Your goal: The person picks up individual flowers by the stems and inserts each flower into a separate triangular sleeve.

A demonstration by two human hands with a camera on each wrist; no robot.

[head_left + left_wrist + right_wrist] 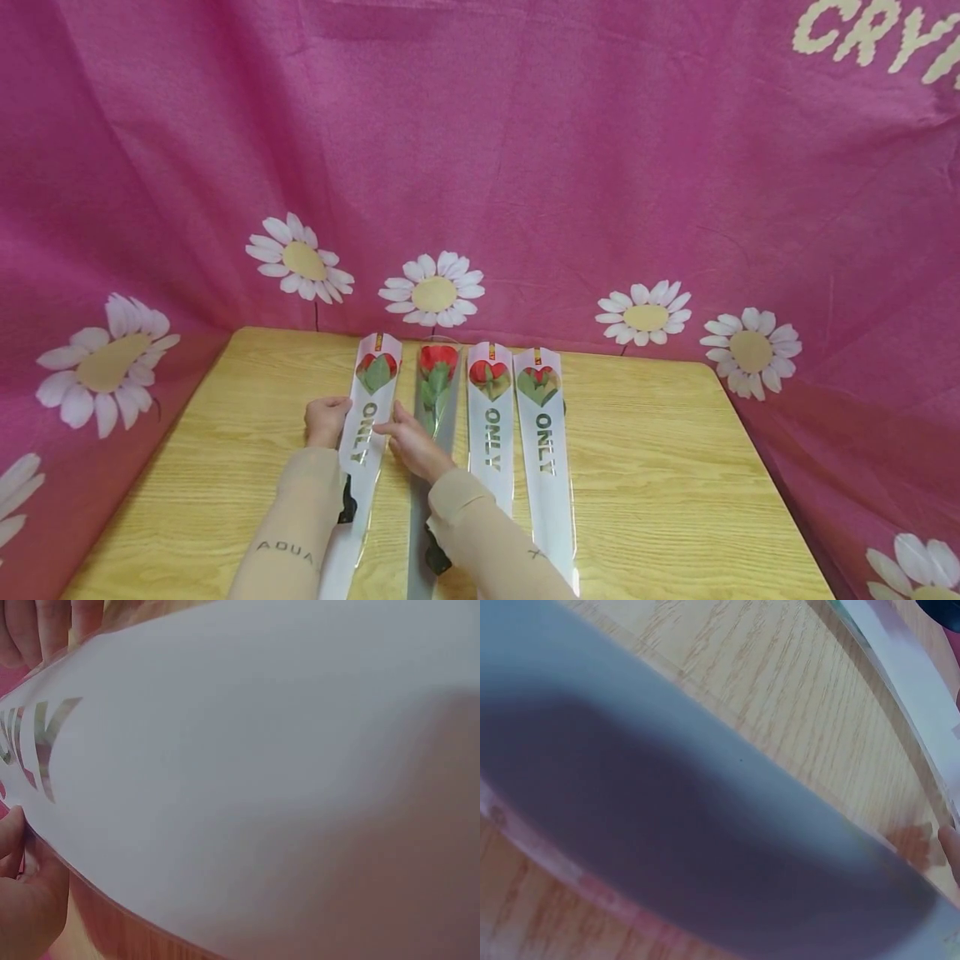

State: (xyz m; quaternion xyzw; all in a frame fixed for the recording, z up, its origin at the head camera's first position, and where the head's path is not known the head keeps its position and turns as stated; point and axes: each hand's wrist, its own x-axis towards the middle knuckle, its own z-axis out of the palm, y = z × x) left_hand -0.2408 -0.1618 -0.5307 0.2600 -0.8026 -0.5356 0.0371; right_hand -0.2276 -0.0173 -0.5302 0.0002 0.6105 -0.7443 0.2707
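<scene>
At the left of the head view, a white sleeve [365, 429] with "ONLY" lettering shows a red rose [377, 367] through its heart-shaped window. My left hand [327, 421] grips its left edge with curled fingers; in the left wrist view, the thumb [11, 831] lies at that edge. From the other side, my right hand [416, 442] pinches the right edge, thumb over the white face. The right hand's fingers [45, 630] reach the edge in the left wrist view. My right forearm covers part of a grey-and-clear sleeve [447, 421] holding another red rose [437, 362].
Two more white rose sleeves, one [491, 417] beside the grey one and another [542, 417] further right, lie side by side on the wooden table [652, 467]. A pink cloth [525, 167] printed with daisies hangs behind and around the table.
</scene>
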